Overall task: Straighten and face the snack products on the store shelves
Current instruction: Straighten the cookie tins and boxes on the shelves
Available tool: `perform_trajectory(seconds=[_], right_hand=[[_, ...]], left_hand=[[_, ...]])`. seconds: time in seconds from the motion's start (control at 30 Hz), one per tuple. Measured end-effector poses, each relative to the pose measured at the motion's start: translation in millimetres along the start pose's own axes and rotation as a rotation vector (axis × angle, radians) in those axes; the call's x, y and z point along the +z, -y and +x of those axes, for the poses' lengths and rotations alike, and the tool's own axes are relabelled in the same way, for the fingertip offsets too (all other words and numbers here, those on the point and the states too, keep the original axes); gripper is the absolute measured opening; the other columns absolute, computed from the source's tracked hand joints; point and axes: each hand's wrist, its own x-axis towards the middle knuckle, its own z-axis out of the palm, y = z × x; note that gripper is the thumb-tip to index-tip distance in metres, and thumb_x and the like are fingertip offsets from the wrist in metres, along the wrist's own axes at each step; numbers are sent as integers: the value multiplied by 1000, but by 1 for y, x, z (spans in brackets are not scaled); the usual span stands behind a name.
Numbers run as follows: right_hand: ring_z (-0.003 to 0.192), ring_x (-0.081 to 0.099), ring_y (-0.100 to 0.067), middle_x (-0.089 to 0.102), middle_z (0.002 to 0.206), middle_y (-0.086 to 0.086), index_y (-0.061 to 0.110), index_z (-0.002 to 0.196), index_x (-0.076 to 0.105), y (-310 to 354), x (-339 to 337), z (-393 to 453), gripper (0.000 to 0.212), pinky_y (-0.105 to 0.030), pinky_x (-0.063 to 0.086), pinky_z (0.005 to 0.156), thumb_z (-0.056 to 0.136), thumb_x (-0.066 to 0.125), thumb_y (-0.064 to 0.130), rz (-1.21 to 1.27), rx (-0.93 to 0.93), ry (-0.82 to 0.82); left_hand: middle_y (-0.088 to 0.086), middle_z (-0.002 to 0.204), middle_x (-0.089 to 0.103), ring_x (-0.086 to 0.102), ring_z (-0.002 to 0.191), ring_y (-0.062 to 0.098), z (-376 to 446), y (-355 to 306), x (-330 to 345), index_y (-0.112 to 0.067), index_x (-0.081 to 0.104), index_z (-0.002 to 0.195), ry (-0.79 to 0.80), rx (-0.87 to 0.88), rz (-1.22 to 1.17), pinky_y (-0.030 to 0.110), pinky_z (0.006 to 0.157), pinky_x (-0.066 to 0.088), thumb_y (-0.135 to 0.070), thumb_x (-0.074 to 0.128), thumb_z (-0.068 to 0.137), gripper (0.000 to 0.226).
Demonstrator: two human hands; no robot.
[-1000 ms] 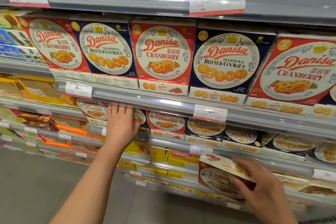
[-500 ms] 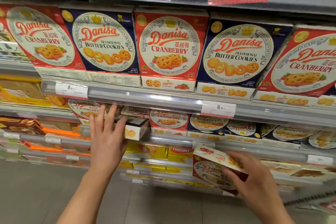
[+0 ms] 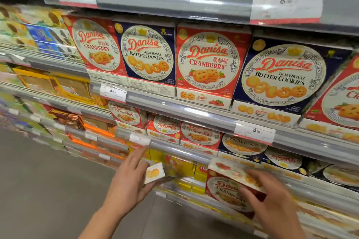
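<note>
While left hand (image 3: 128,178) grips small box (image 3: 154,173) | right hand (image 3: 272,198) grips cranberry box (image 3: 225,190)

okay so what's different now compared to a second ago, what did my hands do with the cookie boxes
Your left hand reached into the lower shelf, took hold of a small box and has drawn it out and down, clear of the shelf. Your right hand kept its grip on the red Cranberry box, still held off the shelf. The big Danisa boxes above did not move.

grey floor (image 3: 48,190) lower left, tiered grey shelf rails (image 3: 174,108) w/ white price tags (image 3: 254,131), bright overhead glare.
</note>
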Motion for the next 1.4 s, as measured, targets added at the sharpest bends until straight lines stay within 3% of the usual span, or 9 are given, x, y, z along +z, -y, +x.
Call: perform_trajectory(seconds=[0.23,0.47,0.6,0.73,0.9,1.0,1.17,1.27,1.4], right_hand=[[97,62,-12,65,111,9,31,124,63,16,28,9,66,-26,48,86,67,92,12,43,-29,-31],[113,61,-10,62,123,14,26,129,65,61,61,28,47,-39,57,92,83,78,28,26,-114,-59],[119,56,-4,56,124,22,27,129,62,100,90,44,42,-40,59,90,88,70,31,89,-112,-145],[124,55,-10,55,129,22,31,131,58,143,120,58,38,-41,55,94,95,68,25,41,-186,-163],[129,48,-3,54,131,18,29,137,53,186,139,72,48,-22,42,107,90,67,24,-19,-214,-142],[134,47,-7,55,137,11,22,142,52,197,146,82,49,-22,37,113,94,63,27,-41,-247,-135],[132,51,-14,56,136,5,12,140,55,204,158,100,49,-35,45,109,92,65,18,-67,-317,-154],[131,50,-13,56,133,3,9,137,59,204,162,105,44,-34,45,109,93,62,18,-78,-335,-161],[129,52,-14,56,133,3,9,135,60,201,162,104,45,-34,46,106,90,63,13,-47,-329,-185]], left_hand=[[6,162,36,42,144,34,-12,22,9,-24,63,99,154,-33,63,47,107,48,-68,59,76,50],[10,164,31,38,147,36,20,79,30,-28,55,95,274,63,195,55,104,50,-68,72,65,53],[2,168,14,24,153,30,41,119,31,-27,59,97,319,174,168,54,108,47,-63,75,68,48],[-2,167,-11,-10,154,22,54,154,37,-22,61,117,382,270,151,53,124,19,-54,72,81,50],[-3,168,-13,-16,155,25,56,173,42,-19,57,134,409,319,95,46,120,-6,-51,71,85,61],[-5,168,-6,-14,155,24,57,176,43,-20,59,136,371,318,64,44,120,-3,-64,63,83,68],[-14,166,-21,-27,151,15,59,174,35,-17,52,141,447,266,-68,42,125,-4,-80,21,70,100],[-15,165,-24,-28,151,12,60,178,34,-17,52,140,498,277,-65,47,128,6,-74,35,76,88],[-16,165,-26,-26,152,11,61,181,36,-17,53,138,507,260,-77,43,127,1,-63,60,86,70]])
